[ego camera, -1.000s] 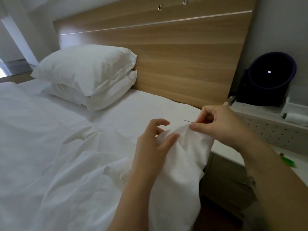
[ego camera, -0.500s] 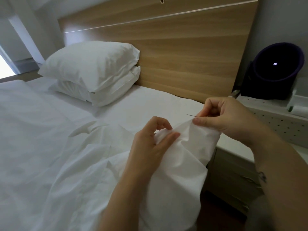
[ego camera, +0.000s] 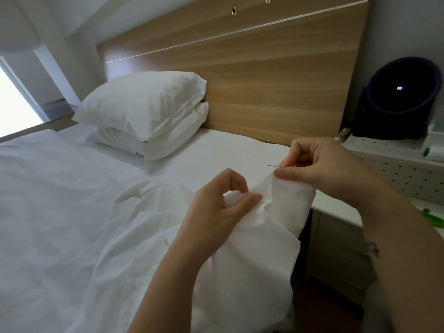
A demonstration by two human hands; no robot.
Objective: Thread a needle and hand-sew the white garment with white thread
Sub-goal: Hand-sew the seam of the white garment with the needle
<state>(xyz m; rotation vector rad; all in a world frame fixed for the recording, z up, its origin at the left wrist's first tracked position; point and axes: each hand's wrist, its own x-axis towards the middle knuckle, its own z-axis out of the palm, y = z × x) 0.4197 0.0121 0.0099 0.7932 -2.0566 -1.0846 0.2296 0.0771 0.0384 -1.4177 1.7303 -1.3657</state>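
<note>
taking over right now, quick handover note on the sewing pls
Left hand: pinches a fold of the white garment.
Right hand: pinches the needle at the garment's raised edge, tip pointing left.
The garment drapes from both hands onto the bed.
Done: needle in hand. The thread is too fine to see, so threading is unconfirmed.
Left: the stitching; no stitches visible.

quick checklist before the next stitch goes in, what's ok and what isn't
1. Needle pinched in the right hand, tip pointing left: ok.
2. Left hand pinches a fold of the garment: ok.
3. Right hand also pins the garment edge beside the needle: ok.
4. Needle tip apart from the left hand: ok.
5. Thread through the eye: cannot tell, none visible.
</note>
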